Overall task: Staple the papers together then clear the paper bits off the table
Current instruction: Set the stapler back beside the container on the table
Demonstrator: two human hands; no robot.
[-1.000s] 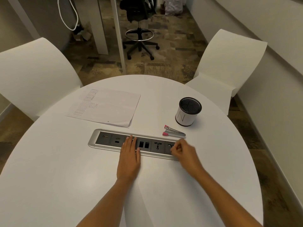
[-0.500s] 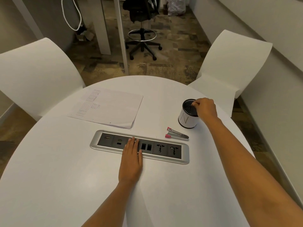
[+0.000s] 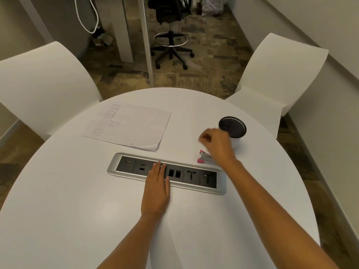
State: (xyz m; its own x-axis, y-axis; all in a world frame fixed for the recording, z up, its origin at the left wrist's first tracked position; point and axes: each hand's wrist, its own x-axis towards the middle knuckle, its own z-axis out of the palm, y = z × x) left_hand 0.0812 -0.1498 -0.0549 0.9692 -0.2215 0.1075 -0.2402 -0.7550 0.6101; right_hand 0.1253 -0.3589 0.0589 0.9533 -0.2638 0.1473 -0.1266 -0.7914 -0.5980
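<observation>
Two hands show: left hand (image 3: pixel 156 188) flat, empty, lower centre; right hand (image 3: pixel 217 143) loosely curled right of centre, contents unclear. Papers (image 3: pixel 129 126) upper left. Clearing seems underway; next, find remaining bits.

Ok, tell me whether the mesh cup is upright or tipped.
Upright. The mesh cup stands on its base on the table, its round open mouth facing up, just behind the right hand.

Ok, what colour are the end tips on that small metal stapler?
Pink, on the small metal stapler, seen in the head view.
</observation>
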